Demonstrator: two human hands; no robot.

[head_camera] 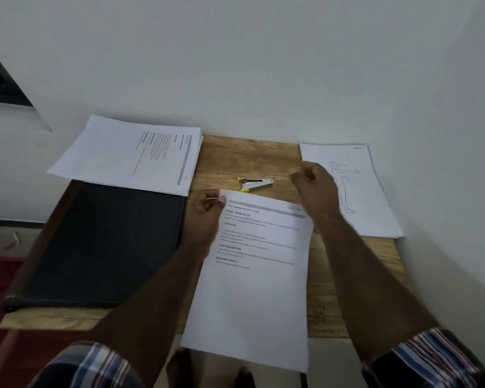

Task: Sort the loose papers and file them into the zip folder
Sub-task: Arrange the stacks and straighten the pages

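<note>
Bench (pixel 249 158) surface is wood-grained and set against a white wall. Printed sheet (pixel 258 275) lies at centre, its near edge overhanging the bench at 6 o'clock. Left hand (pixel 207 211) pinches the top-left corner of this sheet between thumb and curled fingers. Right hand (pixel 315 183) hovers above the bench at 2 o'clock from the sheet's centre, fingers loosely curled and grasping nothing; motion blur hides finer detail. Zip folder (pixel 104 245), dark and closed, lies flat at 9 o'clock, just beside the sheet. Paper stack (pixel 129 155) rests at 11 o'clock, overlapping the folder's far edge and projecting past the bench's left side. Drawing sheet (pixel 359 197), bearing an outline figure, lies at 3 o'clock against the wall. Staple remover (pixel 254 184), metal with yellow tips, lies at 12 o'clock, near the sheet's top edge.
</note>
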